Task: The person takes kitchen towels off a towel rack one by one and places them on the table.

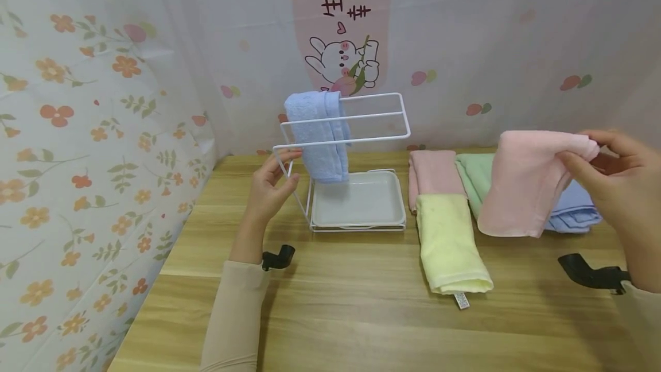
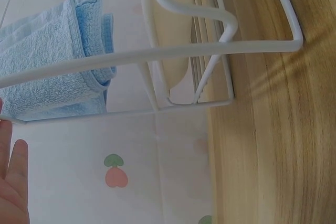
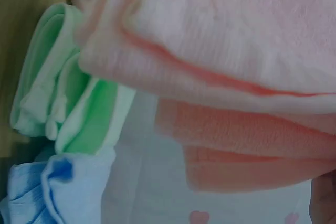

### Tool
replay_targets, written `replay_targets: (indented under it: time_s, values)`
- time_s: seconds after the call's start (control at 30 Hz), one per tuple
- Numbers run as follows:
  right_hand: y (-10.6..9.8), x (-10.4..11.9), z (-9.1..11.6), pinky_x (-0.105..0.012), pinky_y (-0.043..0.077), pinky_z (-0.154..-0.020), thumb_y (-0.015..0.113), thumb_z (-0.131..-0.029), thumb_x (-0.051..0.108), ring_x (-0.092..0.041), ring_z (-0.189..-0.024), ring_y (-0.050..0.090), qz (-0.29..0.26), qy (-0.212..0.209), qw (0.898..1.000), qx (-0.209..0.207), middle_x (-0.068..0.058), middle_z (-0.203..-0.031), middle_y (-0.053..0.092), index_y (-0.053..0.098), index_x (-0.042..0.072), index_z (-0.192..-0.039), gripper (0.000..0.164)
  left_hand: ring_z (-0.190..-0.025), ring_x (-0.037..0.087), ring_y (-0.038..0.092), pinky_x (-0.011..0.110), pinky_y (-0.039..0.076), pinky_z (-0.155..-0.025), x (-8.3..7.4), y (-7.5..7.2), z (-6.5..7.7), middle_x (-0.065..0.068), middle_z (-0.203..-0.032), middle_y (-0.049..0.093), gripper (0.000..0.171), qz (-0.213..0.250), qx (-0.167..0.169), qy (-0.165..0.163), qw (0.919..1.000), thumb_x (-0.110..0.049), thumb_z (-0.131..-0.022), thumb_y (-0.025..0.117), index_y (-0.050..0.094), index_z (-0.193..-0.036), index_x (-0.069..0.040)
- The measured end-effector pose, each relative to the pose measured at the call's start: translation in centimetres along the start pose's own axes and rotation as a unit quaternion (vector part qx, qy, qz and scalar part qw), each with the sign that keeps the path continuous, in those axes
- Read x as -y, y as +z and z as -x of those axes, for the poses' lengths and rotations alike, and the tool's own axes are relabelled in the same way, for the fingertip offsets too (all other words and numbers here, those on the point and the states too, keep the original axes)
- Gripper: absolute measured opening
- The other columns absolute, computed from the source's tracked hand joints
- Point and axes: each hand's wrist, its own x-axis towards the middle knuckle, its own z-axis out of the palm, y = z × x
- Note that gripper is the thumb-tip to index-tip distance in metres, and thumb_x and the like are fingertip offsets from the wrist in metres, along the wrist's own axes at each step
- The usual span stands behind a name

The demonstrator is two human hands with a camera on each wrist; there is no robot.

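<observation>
Head view, six towels [image 1: 454,240], one rack [image 1: 372,139], right hand [image 1: 625,168] pinching pink towel [image 1: 521,188], left hand [image 1: 268,188] relaxed against rack

We see a folded blue towel [image 2: 52,38] on a white wire rack [image 2: 184,51], our left hand [image 2: 11,187] near the rack, and a wooden tabletop [image 2: 273,145].

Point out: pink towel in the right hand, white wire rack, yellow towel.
Pink towel [image 1: 518,188]: head view, middle of hanging front.
White wire rack [image 2: 257,48]: left wrist view, a side bar.
Yellow towel [image 1: 453,240]: head view, middle of top face.
</observation>
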Motion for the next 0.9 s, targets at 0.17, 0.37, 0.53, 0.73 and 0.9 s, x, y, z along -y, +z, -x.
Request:
replay_targets:
  time_s: [0.17,0.37,0.53,0.73,0.9]
  values:
    - [-0.6,-0.6,0.8,-0.001,0.050,-0.072,0.064,-0.084,-0.017,0.014,-0.073,0.065,0.028,0.008,0.999,0.035,0.018,-0.098,0.064,0.071,0.003,-0.115,0.037,-0.128,0.011,0.053,0.025,0.040,-0.115,0.1,0.1,0.0,0.025,-0.135,0.056,0.039,0.007,0.001,0.005,1.0000,0.012,-0.085,0.059,0.056,-0.124,0.015]
    - [-1.1,-0.5,1.7,-0.001,0.050,-0.064,0.063,-0.082,-0.020,0.015,-0.072,0.066,0.029,0.047,0.996,0.069,0.020,-0.099,0.065,0.071,0.020,-0.110,0.049,-0.127,0.010,0.054,0.030,0.041,-0.115,0.0,0.2,0.0,0.026,-0.134,0.056,0.039,0.011,-0.002,0.005,0.9999,0.015,-0.085,0.059,0.058,-0.124,0.013]
    - [-1.4,-0.5,2.4,-0.004,0.050,-0.054,0.062,-0.082,-0.022,0.010,-0.069,0.067,0.009,0.070,0.992,0.101,0.018,-0.094,0.066,0.072,0.019,-0.107,0.048,-0.126,0.010,0.054,0.030,0.042,-0.115,0.0,0.2,0.0,0.026,-0.134,0.056,0.039,0.009,-0.006,0.003,0.9999,0.016,-0.085,0.058,0.058,-0.124,0.013]
    - [-1.9,-0.7,2.8,-0.010,0.050,-0.049,0.067,-0.087,-0.010,0.011,-0.071,0.066,0.049,0.123,0.978,0.160,0.027,-0.098,0.065,0.070,0.032,-0.107,0.047,-0.126,0.010,0.054,0.024,0.042,-0.113,0.1,0.2,0.0,0.025,-0.134,0.056,0.038,0.008,-0.006,0.001,0.9999,0.014,-0.086,0.059,0.058,-0.124,0.012]
    - [-2.2,-0.7,2.8,-0.011,0.053,-0.053,0.069,-0.088,-0.005,0.012,-0.072,0.066,0.088,0.152,0.967,0.186,0.032,-0.102,0.062,0.071,0.031,-0.106,0.039,-0.126,0.010,0.054,0.028,0.042,-0.114,0.2,0.2,0.0,0.027,-0.134,0.055,0.038,0.013,-0.007,0.006,0.9999,0.013,-0.086,0.059,0.058,-0.124,0.012]
